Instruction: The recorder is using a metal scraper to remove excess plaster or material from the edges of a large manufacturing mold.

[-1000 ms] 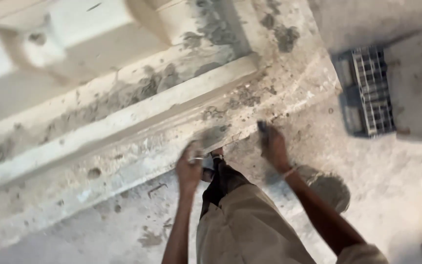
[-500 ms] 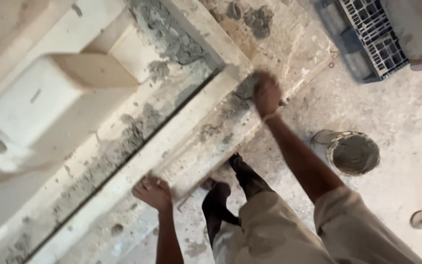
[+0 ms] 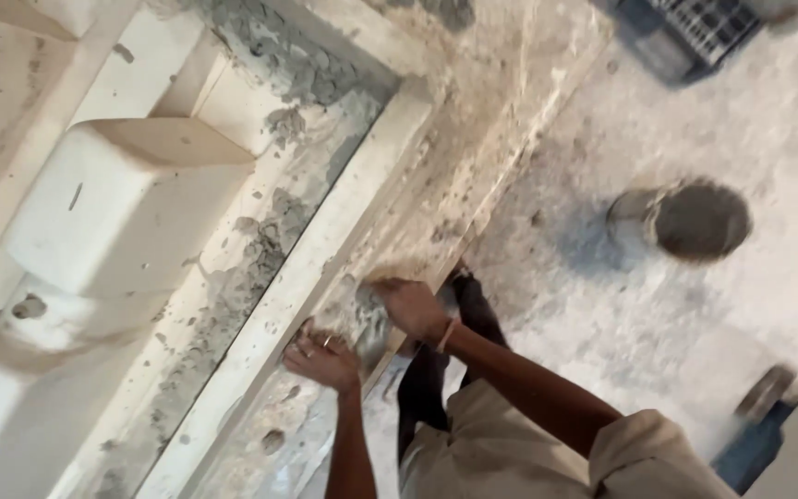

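Note:
My left hand (image 3: 323,356) rests with curled fingers on the edge of a long white plaster strip (image 3: 344,217) that runs diagonally across a rough, mortar-spattered slab. My right hand (image 3: 413,305) lies just to its right, pressed palm down onto a lump of grey mortar (image 3: 359,321) between the two hands. The picture is blurred, so the left hand's grip is unclear. My legs and dark shoes (image 3: 469,305) stand on the floor right below the slab's edge.
A round bucket of grey mortar (image 3: 695,220) stands on the dusty concrete floor to the right. A blue slatted crate (image 3: 695,28) is at the top right. White moulded plaster forms (image 3: 126,208) fill the left side. A blue object (image 3: 755,448) sits at the lower right.
My right hand has come down from the far end of the strip to the near edge beside my left hand, onto the mortar. The view has shifted closer and to the left.

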